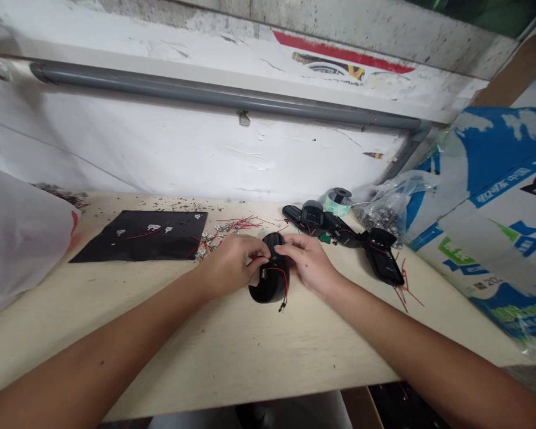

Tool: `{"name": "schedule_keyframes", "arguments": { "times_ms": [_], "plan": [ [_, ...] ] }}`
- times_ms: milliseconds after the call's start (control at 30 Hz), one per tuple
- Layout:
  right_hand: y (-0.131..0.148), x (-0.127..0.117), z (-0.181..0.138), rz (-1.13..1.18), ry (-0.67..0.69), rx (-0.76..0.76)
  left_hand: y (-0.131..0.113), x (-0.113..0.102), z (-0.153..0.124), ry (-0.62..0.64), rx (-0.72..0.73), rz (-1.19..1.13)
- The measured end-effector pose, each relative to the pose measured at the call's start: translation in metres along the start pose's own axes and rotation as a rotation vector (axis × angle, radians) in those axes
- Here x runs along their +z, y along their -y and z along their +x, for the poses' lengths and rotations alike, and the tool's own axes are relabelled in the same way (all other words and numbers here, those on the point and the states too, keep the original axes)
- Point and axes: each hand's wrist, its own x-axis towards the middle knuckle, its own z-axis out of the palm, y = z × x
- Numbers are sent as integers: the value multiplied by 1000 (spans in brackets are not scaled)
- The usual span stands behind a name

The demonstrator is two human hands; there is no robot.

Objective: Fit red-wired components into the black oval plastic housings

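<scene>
Both hands on one curved black plastic housing [268,286], which sits on the pale wooden bench top [205,369] in front of the person, centre of view. Left hand [230,265] grasps it from the near-left side, fingers curled at its top edge. Right hand [306,262] grasps from the right, fingers over the top. Fingertips nearly meet there and hide the top of the housing, so can't tell what they're pinching or whether anything is fitted inside. A red wire [274,271] runs down the housing's face and ends in a small connector [282,307] hanging past its lower edge.

Right of the hands: more black housings [312,217] [382,256], overlapping in a row, with loose red wires [404,289] by the last one. Exact count and build state hard to make out. Behind them, a tape roll [337,201] and a clear bag of small metal parts [384,208].

Left of the hands: small metal parts [209,241], tangled red wires [239,223], and a black mat [138,235] with a few pieces on it.
</scene>
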Motion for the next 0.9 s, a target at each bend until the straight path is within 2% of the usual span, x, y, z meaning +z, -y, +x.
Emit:
{"name": "schedule_keyframes", "arguments": {
  "times_ms": [100, 433, 600, 733, 900],
  "plan": [
    [1, 0, 0, 1, 6, -12, 0, 0, 0, -16, -41, -34],
    [4, 2, -3, -19, -6, 2, -6, -4, 3, 67, 107, 108],
    [6, 2, -4, 38, 30, 45, -9, -7, 4, 61, 80, 58],
    [6, 2, -4, 46, 38, 58, -11, -9, 5, 87, 123, 96],
    [11, 8, -8, -14, -5, -3, -12, -9, 5, 112, 127, 165]
  ]
}}
